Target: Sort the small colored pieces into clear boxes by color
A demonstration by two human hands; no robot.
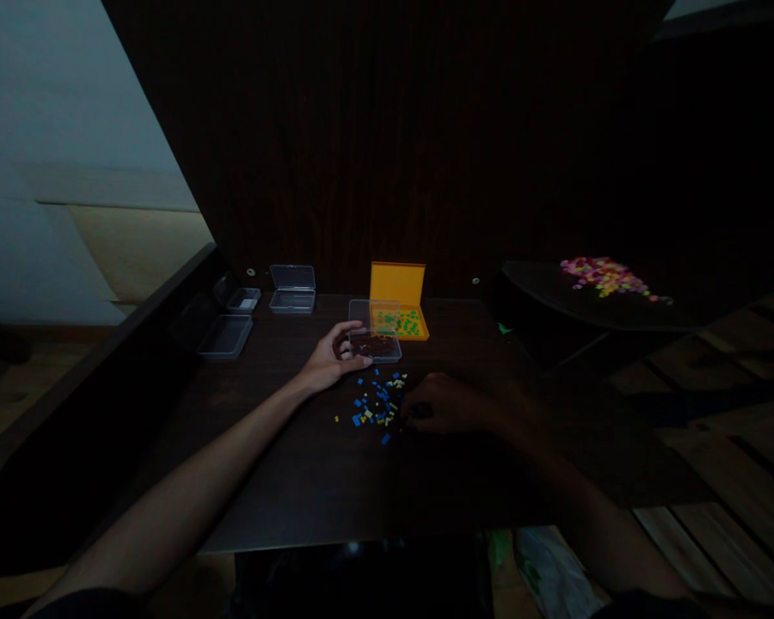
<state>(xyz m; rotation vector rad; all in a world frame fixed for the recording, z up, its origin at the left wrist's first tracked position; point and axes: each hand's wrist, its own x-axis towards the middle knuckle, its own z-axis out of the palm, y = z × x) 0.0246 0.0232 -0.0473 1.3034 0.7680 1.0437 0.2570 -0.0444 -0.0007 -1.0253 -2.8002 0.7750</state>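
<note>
My left hand (335, 357) grips the left side of a clear plastic box (375, 357) with its lid raised; small brownish pieces seem to lie inside. Just in front of the box, a loose pile of small blue and yellow plastic bricks (379, 402) is spread on the dark table. My right hand (442, 402), in deep shadow, rests at the pile's right edge with fingers curled together. Whatever its fingertips hold, if anything, is too dark to make out. Behind the clear box stands an open orange box (398, 282) with green pieces in it.
Several open clear boxes, among them one near the back (292, 301) and one at the left (225, 336), stand on the table (284, 481). Pink and yellow beads (603, 275) lie heaped on a dark raised surface at right. A dark panel (374, 129) rises behind.
</note>
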